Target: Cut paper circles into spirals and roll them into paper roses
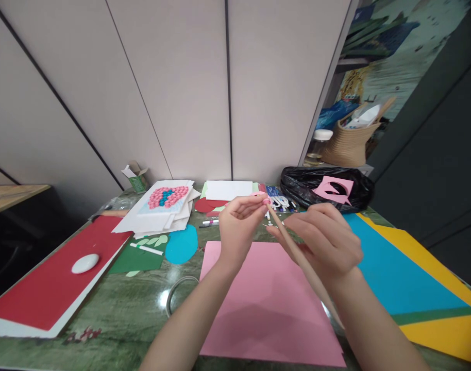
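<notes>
My left hand (238, 221) is raised above the table, its fingertips pinched on a small pink paper roll (265, 200) wound at the tip of a thin wooden stick (297, 252). My right hand (323, 238) is closed around that stick, which slants down and to the right under my palm. Both hands hover over a pink paper sheet (266, 309) lying flat on the green marbled table (135, 309).
A red sheet (46, 288) with a white oval object (85, 263) lies left. White papers carry a pink and blue heart of paper rolls (167, 197). Blue paper (393, 278) on yellow paper (444, 330) lies right. A black bag (324, 185) sits behind.
</notes>
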### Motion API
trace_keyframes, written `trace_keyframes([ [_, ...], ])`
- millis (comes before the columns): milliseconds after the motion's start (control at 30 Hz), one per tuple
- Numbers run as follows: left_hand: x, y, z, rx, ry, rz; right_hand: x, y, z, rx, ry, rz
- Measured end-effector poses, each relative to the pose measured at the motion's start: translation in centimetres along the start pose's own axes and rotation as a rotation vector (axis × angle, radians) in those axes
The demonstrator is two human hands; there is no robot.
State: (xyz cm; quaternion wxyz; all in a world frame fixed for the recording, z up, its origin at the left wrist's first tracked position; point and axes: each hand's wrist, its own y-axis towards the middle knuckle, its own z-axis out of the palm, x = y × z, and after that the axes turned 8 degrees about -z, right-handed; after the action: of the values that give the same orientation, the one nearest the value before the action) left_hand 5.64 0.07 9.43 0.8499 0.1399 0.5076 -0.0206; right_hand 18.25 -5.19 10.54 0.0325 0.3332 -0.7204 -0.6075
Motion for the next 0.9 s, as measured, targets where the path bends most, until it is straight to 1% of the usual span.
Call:
trace_keyframes([
  [67,-0.1,0.1,-0.2,-0.011,0.007,0.003,0.0,0.0,-0.1,0.032,0.059,-0.015],
  [167,-0.1,0.5,-0.5,-0.026,0.014,0.009,-0.1,0.2,-0.6,0.089,0.114,-0.082],
  [267,-0.2,0.8,-0.8,-0.010,0.016,0.011,0.0,0.6,-1.2,0.119,0.128,-0.147],
  [333,-0.3,0.9,-0.9,0.002,0.015,0.012,0.0,0.7,-1.4,0.126,0.142,-0.154],
  [467,-0.6,0.7,-0.8,-0.002,-0.002,0.024,0.2,0.5,-1.4,0.109,0.145,-0.127],
  [600,-0.8,0.4,-0.6,0.001,-0.009,0.024,0.4,0.3,-1.3,0.104,0.111,-0.132],
  [800,-0.8,0.1,-0.2,0.020,-0.018,0.026,0.7,0.9,-1.4,0.054,0.088,-0.136],
  [900,-0.7,-0.1,-0.1,0.036,-0.026,0.023,0.9,1.3,-1.5,0.050,0.071,-0.135],
])
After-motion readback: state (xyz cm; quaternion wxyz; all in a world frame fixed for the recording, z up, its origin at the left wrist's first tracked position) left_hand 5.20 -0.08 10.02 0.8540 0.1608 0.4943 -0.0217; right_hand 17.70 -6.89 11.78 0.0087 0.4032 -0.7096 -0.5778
